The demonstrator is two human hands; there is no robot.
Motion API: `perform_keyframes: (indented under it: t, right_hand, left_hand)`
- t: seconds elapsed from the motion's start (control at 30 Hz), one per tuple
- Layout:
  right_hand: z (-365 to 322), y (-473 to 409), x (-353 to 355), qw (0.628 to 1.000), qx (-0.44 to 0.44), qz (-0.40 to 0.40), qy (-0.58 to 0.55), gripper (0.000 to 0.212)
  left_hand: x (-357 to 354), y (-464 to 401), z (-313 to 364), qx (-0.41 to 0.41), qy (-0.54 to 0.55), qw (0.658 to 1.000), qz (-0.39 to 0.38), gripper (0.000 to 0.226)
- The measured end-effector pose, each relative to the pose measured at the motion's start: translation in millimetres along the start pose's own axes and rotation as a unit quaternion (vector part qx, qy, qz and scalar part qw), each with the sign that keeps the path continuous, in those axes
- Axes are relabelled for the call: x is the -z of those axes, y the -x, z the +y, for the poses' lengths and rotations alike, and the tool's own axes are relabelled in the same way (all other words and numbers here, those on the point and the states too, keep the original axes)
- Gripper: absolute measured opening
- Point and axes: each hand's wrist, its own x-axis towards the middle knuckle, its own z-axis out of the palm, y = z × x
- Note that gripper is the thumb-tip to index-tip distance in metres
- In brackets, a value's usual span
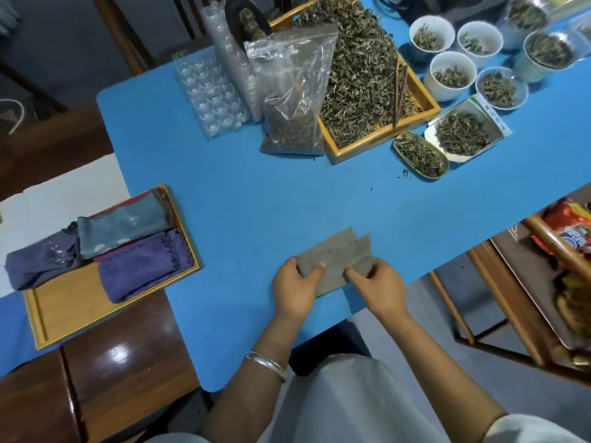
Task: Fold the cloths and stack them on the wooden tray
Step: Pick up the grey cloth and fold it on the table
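Observation:
A small grey cloth [339, 254], partly folded, lies on the blue table near its front edge. My left hand [294, 287] grips its left end, thumb on top. Pinching its right part is my right hand [380, 287]. At the left, a wooden tray [73, 308] juts over the table edge. On it lie a folded purple cloth [140, 266], a blue-grey cloth [124, 227] on a reddish one, and a dark blue cloth [38, 263] hanging over the tray's left rim.
At the back stand a second wooden tray [383, 145] heaped with dried tea leaves, a plastic bag of leaves [294, 100], clear plastic cup moulds [211, 94] and several white cups [451, 75] of leaves. A wooden rack [543, 282] with snack packets stands on the right.

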Motion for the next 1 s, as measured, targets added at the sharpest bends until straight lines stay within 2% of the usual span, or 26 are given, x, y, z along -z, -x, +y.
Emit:
perform_keyframes:
  t: [0.1,0.17,0.23,0.27,0.37,0.4,0.43,0.5,0.6,0.77,0.9,1.0]
  right_hand:
    - [-2.9,-5.4,10.4,0.999,-0.037,-0.007,-0.023,0.044]
    - [-7.7,-7.4,17.2,0.993,-0.054,-0.06,-0.083,0.049]
    - [-15.8,-7.7,23.4,0.974,-0.075,-0.145,-0.16,0.046]
    - [-20.1,-7.4,25.7,0.951,-0.094,-0.2,-0.215,0.041]
    - [-34.5,-3.8,31.1,0.836,-0.177,-0.374,-0.361,0.035]
    - [-40.8,-2.1,31.8,0.81,-0.188,-0.407,-0.377,0.035]
    - [-47.0,-0.9,32.0,0.802,-0.183,-0.423,-0.379,0.035]
    - [-63.2,2.5,29.3,0.814,-0.159,-0.423,-0.366,0.033]
    - [-93.7,13.2,18.6,0.838,-0.11,-0.417,-0.334,0.03]
    - [-144.4,46.2,-8.9,0.847,-0.036,-0.432,-0.306,0.013]
    - [-174.3,80.5,-37.7,0.863,0.017,-0.45,-0.23,0.015]
    - [-193.8,108.3,-68.7,0.868,0.063,-0.461,-0.172,0.003]
  left_hand:
    - [10.7,2.9,3.1,0.019,0.151,0.986,-0.074,0.007]
    - [20.7,5.4,3.7,0.032,0.202,0.971,-0.12,0.012]
    - [30.8,8.9,5.8,0.057,0.252,0.955,-0.149,0.017]
    - [35.5,11.3,7.6,0.069,0.281,0.944,-0.16,0.019]
    - [53.7,18.5,12.1,0.073,0.345,0.92,-0.172,0.024]
    - [61.1,20.8,12.9,0.069,0.352,0.918,-0.17,0.028]
    - [69.2,23.4,13.1,0.066,0.352,0.919,-0.163,0.03]
    - [85.6,27.8,12.4,0.062,0.346,0.926,-0.136,0.032]
    - [111.9,33.8,9.8,0.062,0.351,0.933,-0.046,0.026]
    - [157.2,52.6,-11.0,0.063,0.407,0.909,0.072,0.006]
    - [197.4,69.4,-37.0,0.054,0.402,0.901,0.153,0.021]
    - [240.5,74.4,-54.4,0.038,0.382,0.898,0.217,0.017]
